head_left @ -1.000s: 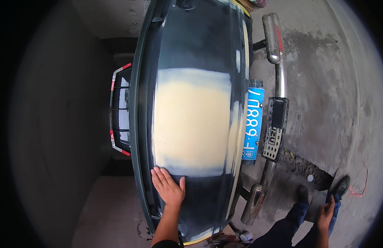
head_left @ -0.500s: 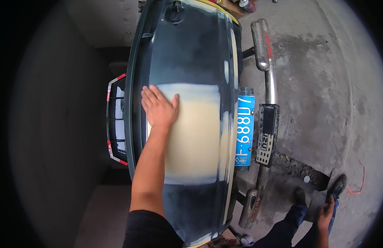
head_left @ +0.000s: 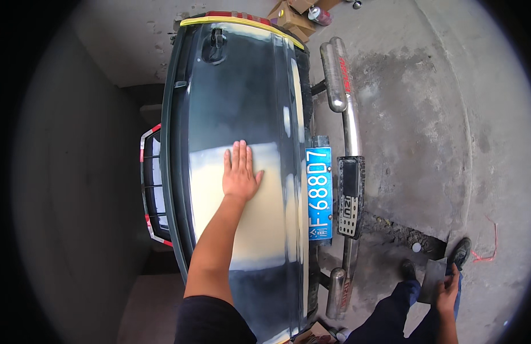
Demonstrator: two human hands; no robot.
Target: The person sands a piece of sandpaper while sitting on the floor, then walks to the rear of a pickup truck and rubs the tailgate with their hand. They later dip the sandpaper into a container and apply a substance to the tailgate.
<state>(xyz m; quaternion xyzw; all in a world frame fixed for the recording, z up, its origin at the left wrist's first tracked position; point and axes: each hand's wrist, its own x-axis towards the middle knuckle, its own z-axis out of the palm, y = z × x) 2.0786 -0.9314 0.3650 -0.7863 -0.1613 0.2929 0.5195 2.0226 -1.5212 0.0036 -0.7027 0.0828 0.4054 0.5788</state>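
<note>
My left hand (head_left: 241, 179) lies flat on the dark green tailgate (head_left: 236, 109) of a vehicle, fingers stretched out and thumb spread. Under the palm is a large cream filler patch (head_left: 259, 241) with whitish, feathered borders; the fingertips reach its upper border. To the right, over my legs, my right hand (head_left: 447, 293) grips a thin grey rectangular sheet (head_left: 433, 278), perhaps sandpaper, by its edge. The sheet is apart from the vehicle.
A blue licence plate (head_left: 319, 192) and a chrome bumper bar (head_left: 350, 123) stick out beside the tailgate. Cardboard boxes (head_left: 293, 22) and a bottle (head_left: 320, 15) stand at the top. Near my shoes (head_left: 461, 252) is a rubble-filled hole (head_left: 429, 243) in the concrete floor, with a red cord (head_left: 495, 246) close by.
My left hand has slid from the patch's left edge rightward onto the patch. The whole view has shifted, showing more of the vehicle's top end. My right hand still holds the sheet, now raised slightly.
</note>
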